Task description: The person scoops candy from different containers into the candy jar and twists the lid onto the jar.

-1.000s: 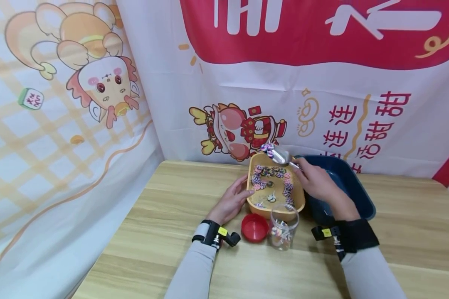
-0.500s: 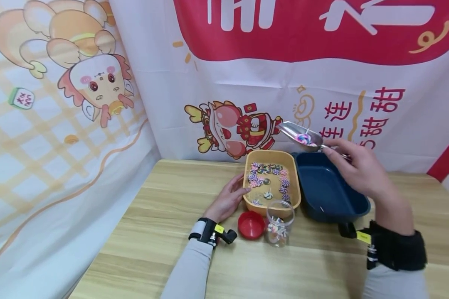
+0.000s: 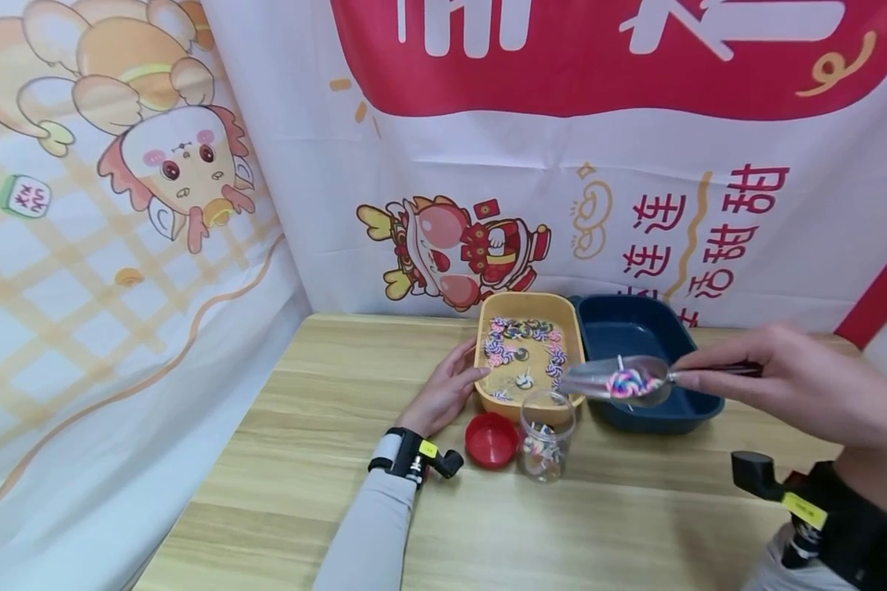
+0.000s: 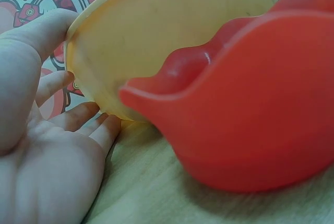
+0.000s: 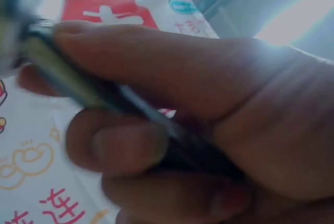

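Note:
My left hand (image 3: 443,394) rests against the left side of a yellow plastic bin (image 3: 532,302); in the left wrist view its thumb is at the rim and its fingers touch the outer wall. Swirled lollipops (image 3: 521,330) lie inside the bin. With my right hand (image 3: 791,386) I grip a metal scoop (image 3: 650,369) by the handle, thumb along the top. It carries a pink-and-blue swirl lollipop (image 3: 627,382) and overlaps the dark blue bin (image 3: 698,349) in the head view. Below the scoop's tip, to the left, stands a clear jar (image 3: 545,451) partly filled with candies.
A small red bowl (image 3: 491,441) with a wavy rim sits between my left wrist and the jar. Both bins stand at the back of the wooden table (image 3: 303,460), close to a printed cloth (image 3: 429,164).
The scoop has risen from over the yellow bin, swung right, and come down and nearer, bearing candy. My left hand stays at the yellow bin.

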A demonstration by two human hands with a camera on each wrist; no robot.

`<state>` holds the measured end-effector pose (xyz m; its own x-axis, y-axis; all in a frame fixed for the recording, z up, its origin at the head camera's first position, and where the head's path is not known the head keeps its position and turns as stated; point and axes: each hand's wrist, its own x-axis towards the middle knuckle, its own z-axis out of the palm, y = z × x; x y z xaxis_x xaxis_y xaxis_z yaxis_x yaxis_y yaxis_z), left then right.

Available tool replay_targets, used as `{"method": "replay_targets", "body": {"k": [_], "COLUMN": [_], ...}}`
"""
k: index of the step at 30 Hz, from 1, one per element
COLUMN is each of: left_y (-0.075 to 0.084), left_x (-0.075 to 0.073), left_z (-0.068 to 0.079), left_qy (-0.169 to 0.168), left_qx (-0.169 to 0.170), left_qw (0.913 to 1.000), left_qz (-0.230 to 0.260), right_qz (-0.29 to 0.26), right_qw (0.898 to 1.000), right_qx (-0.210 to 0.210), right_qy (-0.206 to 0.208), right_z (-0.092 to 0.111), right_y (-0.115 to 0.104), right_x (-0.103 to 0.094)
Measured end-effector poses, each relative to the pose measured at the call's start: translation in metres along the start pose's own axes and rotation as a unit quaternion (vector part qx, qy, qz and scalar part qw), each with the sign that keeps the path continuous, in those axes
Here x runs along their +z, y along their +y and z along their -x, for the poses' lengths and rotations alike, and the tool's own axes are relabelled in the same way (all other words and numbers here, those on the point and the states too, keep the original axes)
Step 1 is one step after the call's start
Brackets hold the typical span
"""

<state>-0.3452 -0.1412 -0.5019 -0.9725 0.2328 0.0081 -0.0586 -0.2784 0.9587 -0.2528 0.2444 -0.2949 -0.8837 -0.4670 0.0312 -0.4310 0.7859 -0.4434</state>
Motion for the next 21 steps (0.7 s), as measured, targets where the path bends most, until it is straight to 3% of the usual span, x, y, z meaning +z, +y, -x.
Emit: {"method": "replay_targets", "body": {"k": [4, 10, 21], "left_y": [0.0006, 0.0006, 0.0011], "left_x": [-0.0003, -0.0004, 0.0005], "left_z": [-0.0002, -0.0014, 0.0011], "left_qy": [-0.003, -0.005, -0.001], "left_qx": [0.000, -0.003, -0.002], "left_qw": [1.0000, 1.0000, 1.0000], "left_qz": [-0.001, -0.004, -0.006], "right_qz": [0.007, 0.024, 0.044], "right_qw": [0.999, 0.998, 0.999], "right_qx": [-0.014, -0.002, -0.011], "right_qy": [-0.035, -0.054, -0.013], "right_z": [0.0007, 0.0024, -0.0013], "right_y": [-0.0049, -0.0089, -0.0100], "right_x": [0.0041, 0.0039, 0.0054]}}
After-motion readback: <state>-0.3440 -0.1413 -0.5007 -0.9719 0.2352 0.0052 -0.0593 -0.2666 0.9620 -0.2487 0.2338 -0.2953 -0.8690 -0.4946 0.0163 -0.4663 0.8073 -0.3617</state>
